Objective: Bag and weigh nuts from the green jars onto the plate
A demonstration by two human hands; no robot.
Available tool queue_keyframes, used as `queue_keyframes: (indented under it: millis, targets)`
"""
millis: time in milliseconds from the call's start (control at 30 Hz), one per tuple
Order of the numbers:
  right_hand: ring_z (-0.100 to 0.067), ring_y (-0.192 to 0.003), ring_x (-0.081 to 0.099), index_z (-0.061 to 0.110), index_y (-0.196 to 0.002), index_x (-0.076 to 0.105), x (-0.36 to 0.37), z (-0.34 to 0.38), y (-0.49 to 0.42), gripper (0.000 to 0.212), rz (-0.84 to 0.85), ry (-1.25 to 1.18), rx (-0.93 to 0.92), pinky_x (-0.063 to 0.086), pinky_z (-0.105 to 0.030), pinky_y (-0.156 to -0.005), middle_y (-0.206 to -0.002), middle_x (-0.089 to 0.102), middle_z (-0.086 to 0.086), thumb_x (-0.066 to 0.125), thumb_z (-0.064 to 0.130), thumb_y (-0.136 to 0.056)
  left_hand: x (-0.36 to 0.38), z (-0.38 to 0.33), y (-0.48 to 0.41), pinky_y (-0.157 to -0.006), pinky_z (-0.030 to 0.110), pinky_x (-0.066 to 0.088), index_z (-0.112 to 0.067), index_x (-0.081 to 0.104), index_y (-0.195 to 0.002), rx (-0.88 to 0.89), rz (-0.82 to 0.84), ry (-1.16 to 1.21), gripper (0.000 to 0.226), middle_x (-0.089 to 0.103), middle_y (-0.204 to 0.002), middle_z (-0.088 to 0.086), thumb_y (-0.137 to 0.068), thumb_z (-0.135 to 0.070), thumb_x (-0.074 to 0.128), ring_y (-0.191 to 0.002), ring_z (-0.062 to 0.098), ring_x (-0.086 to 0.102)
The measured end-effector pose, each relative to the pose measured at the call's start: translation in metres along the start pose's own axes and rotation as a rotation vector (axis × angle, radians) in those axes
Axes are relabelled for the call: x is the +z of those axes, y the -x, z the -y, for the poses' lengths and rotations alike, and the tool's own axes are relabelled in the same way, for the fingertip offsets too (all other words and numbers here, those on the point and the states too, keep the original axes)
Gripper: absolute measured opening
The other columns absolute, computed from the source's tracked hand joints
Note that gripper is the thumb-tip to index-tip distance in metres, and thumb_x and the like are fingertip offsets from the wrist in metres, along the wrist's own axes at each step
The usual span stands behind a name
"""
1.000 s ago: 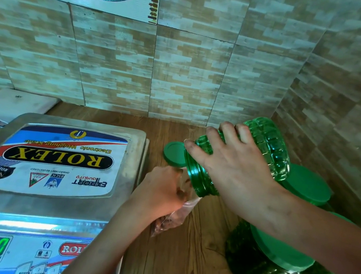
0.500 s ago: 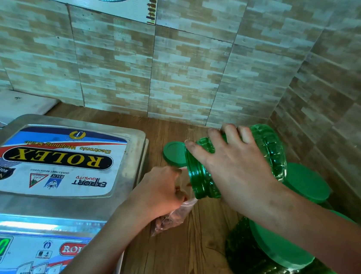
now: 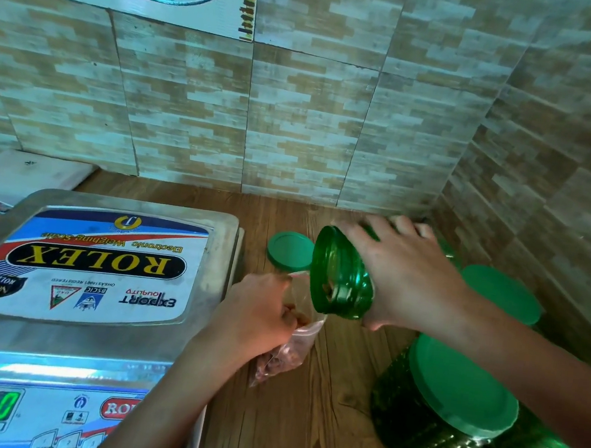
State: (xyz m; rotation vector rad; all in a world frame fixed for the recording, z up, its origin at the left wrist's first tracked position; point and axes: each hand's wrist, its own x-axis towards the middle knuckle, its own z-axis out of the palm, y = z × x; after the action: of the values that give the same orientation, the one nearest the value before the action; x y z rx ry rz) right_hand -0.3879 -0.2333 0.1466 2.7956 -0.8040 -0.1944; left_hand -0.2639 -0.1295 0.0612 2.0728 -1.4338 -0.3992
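Toward the tabletop's [image 3: 318, 429] back right corner, the right hand [image 3: 409, 277] grips a tipped green jar [image 3: 341, 277] over the bag [image 3: 301, 338] pinched by the left hand [image 3: 258, 311]; fast pouring could scatter nuts [image 3: 272, 363] outside.

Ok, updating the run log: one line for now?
pouring nuts | right hand grips tilted jar | left hand holds bag under mouth | scale reads 0

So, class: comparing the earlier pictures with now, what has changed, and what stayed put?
The right hand has turned the open jar so its mouth faces the camera more, above the bag, nuts showing at the rim. The left hand still holds the bag; loose lid and scale unchanged.
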Motion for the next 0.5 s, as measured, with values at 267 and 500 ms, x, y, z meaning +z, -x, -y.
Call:
queue_keyframes:
  millis: [267, 500]
  targets:
    - [-0.019, -0.127, 0.041, 0.036, -0.145, 0.008, 0.038, -0.036, -0.007, 0.132, -0.122, -0.644, 0.199, 0.036, -0.036, -0.102, -0.146, 0.037, -0.002, 0.091, 0.044, -0.043, 0.0, 0.007, 0.004, -0.068, 0.02, 0.044, -0.032, 0.039, -0.137, 0.045, -0.078, -0.099, 0.044, 0.046, -0.063, -0.015, -0.094, -0.034, 0.048, -0.061, 0.003, 0.048]
    - [-0.006, -0.071, 0.053, 0.025, -0.086, 0.051, 0.065, -0.061, -0.006, 0.064, -0.141, -0.549, 0.352, 0.035, -0.02, -0.05, -0.08, 0.055, 0.01, 0.085, 0.057, -0.043, 0.004, 0.009, 0.007, -0.072, 0.018, 0.045, -0.034, 0.042, -0.133, 0.038, -0.086, -0.112, 0.052, 0.055, -0.076, -0.014, -0.088, -0.06, 0.038, -0.071, 0.0, 0.055]
